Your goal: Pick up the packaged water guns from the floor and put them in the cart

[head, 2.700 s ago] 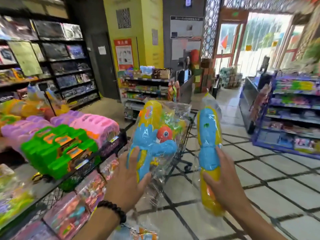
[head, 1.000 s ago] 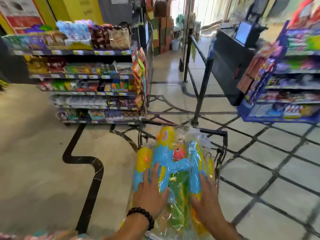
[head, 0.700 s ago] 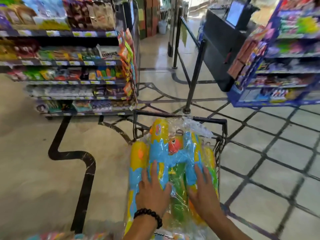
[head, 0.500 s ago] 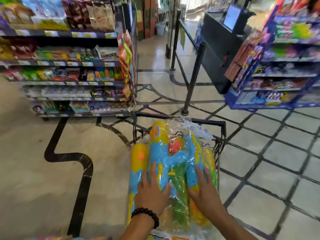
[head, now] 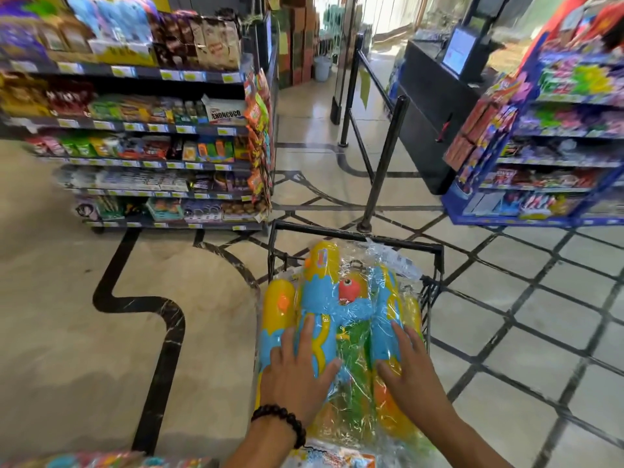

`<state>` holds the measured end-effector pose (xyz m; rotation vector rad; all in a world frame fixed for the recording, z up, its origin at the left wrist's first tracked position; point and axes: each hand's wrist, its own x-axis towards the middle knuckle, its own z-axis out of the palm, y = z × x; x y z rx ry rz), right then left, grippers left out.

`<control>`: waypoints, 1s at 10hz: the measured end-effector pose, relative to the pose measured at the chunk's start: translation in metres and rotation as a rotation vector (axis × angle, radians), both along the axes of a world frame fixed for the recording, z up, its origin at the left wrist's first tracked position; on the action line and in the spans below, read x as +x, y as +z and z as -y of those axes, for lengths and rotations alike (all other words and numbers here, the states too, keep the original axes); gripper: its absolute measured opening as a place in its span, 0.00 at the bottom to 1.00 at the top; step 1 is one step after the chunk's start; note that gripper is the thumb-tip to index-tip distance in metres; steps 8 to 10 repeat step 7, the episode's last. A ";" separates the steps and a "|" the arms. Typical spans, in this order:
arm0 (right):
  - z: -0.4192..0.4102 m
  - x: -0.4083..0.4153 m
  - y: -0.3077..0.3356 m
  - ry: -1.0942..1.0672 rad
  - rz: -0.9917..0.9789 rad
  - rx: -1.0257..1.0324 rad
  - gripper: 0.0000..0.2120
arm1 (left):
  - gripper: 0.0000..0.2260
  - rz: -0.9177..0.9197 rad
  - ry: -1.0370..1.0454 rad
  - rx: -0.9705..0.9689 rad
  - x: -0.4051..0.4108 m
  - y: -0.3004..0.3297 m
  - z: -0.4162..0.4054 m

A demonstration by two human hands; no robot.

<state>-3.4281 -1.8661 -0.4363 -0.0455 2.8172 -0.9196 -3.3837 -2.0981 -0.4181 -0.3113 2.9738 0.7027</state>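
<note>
Several blue-and-yellow water guns [head: 324,298] in clear plastic bags lie piled in the black wire cart [head: 358,236] in front of me. My left hand [head: 297,369], with a black bead bracelet on the wrist, lies flat on the left package with straight fingers. My right hand [head: 405,369] lies flat on the right package [head: 385,319], fingers spread. Neither hand grips anything. The packages fill the cart and stick up above its rim.
A snack shelf unit [head: 162,130] stands ahead on the left. A black barrier post [head: 385,163] rises just past the cart, with a checkout counter [head: 435,92] behind it. A blue display rack [head: 557,157] is at the right. More bagged toys [head: 101,461] show at the bottom left.
At first I held one package in each hand in the air beside a toy shelf. Now both packages lie in the cart and my hands rest flat on them, barely moving over the last second.
</note>
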 end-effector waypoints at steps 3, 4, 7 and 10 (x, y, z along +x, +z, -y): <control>-0.007 0.015 0.032 0.086 -0.077 0.011 0.35 | 0.38 0.002 -0.006 -0.094 0.009 0.023 -0.007; -0.006 0.027 0.063 0.164 -0.147 0.015 0.34 | 0.34 -0.038 -0.023 -0.126 0.017 0.046 -0.015; -0.030 0.060 0.172 0.437 -0.346 0.128 0.28 | 0.20 -0.347 -0.098 -0.364 0.064 0.150 -0.055; -0.030 0.060 0.172 0.437 -0.346 0.128 0.28 | 0.20 -0.347 -0.098 -0.364 0.064 0.150 -0.055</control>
